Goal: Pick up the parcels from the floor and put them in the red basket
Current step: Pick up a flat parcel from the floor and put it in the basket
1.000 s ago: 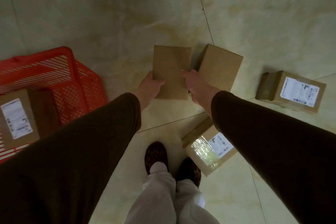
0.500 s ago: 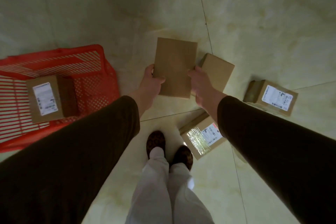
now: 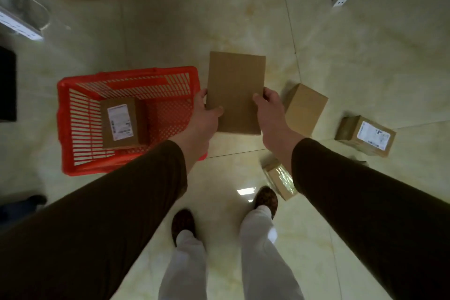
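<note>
Left hand (image 3: 205, 114), right hand (image 3: 269, 111) grip plain parcel (image 3: 235, 90) by edges.

The flat brown cardboard parcel (image 3: 235, 91) looks matt and plain. The red slatted plastic basket (image 3: 126, 79) has a slight sheen. The pale marbled tile floor (image 3: 365, 56) is glossy, with a bright glare patch. The clear-taped cardboard box (image 3: 280, 178) near the floor's lower tile seam shines where the tape wrinkles.

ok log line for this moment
both hands hold plain parcel | red basket: one labelled parcel | floor: three parcels
</note>
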`<move>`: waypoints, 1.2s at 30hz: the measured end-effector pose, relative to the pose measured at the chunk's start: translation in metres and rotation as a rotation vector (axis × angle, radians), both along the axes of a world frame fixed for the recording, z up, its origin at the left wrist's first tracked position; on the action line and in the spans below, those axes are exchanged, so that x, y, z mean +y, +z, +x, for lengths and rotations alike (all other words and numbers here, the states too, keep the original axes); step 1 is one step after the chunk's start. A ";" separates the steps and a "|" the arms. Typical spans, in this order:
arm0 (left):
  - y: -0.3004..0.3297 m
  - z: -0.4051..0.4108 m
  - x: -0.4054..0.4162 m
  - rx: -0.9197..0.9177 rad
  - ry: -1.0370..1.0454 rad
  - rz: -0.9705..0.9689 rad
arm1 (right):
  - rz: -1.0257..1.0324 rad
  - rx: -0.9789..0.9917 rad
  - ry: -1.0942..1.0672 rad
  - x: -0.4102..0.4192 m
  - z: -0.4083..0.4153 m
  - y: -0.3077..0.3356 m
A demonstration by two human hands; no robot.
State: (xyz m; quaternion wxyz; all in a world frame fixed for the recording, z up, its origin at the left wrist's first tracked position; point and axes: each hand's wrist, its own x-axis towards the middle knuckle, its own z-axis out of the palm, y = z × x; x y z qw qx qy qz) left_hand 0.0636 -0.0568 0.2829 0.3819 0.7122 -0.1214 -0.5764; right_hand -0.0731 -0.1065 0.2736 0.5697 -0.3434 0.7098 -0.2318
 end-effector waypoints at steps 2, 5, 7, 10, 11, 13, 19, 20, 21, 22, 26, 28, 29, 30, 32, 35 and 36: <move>0.009 0.021 0.020 0.025 0.020 -0.005 | 0.014 -0.015 -0.026 0.018 0.023 0.006; 0.016 0.054 0.047 0.029 0.037 0.017 | 0.037 -0.040 -0.012 0.043 0.058 0.013; 0.014 0.074 0.060 0.016 0.047 0.032 | 0.051 -0.068 0.009 0.054 0.078 0.012; 0.010 0.102 0.075 -0.023 0.073 0.055 | 0.073 -0.112 0.040 0.065 0.105 0.009; 0.008 0.111 0.079 -0.034 0.085 0.064 | 0.083 -0.126 0.060 0.068 0.114 0.007; 0.001 0.129 0.088 -0.056 0.091 0.079 | 0.109 -0.155 0.096 0.074 0.131 0.005; -0.014 0.178 0.109 -0.107 0.069 0.086 | 0.068 -0.120 0.200 0.087 0.176 -0.002; -0.017 0.188 0.112 -0.124 0.057 0.091 | 0.058 -0.101 0.212 0.089 0.185 -0.003; -0.019 0.199 0.114 -0.139 0.042 0.095 | 0.038 -0.084 0.221 0.091 0.194 -0.004; -0.021 0.210 0.117 -0.148 0.027 0.097 | 0.017 -0.068 0.230 0.094 0.202 -0.005; -0.031 0.256 0.125 -0.158 -0.085 0.104 | 0.026 -0.008 0.259 0.105 0.236 -0.011; -0.037 0.279 0.126 -0.185 -0.165 0.087 | 0.050 0.004 0.229 0.110 0.249 -0.019; -0.041 0.289 0.125 -0.193 -0.203 0.072 | 0.060 0.006 0.214 0.111 0.253 -0.023; -0.046 0.297 0.124 -0.197 -0.237 0.060 | 0.067 0.006 0.199 0.112 0.256 -0.027; -0.056 0.310 0.119 -0.226 -0.305 0.052 | 0.081 0.013 0.167 0.113 0.260 -0.039; -0.075 0.322 0.111 -0.301 -0.339 0.057 | 0.105 0.007 0.089 0.114 0.261 -0.057; -0.081 0.324 0.108 -0.336 -0.329 0.074 | 0.116 -0.009 0.054 0.114 0.261 -0.064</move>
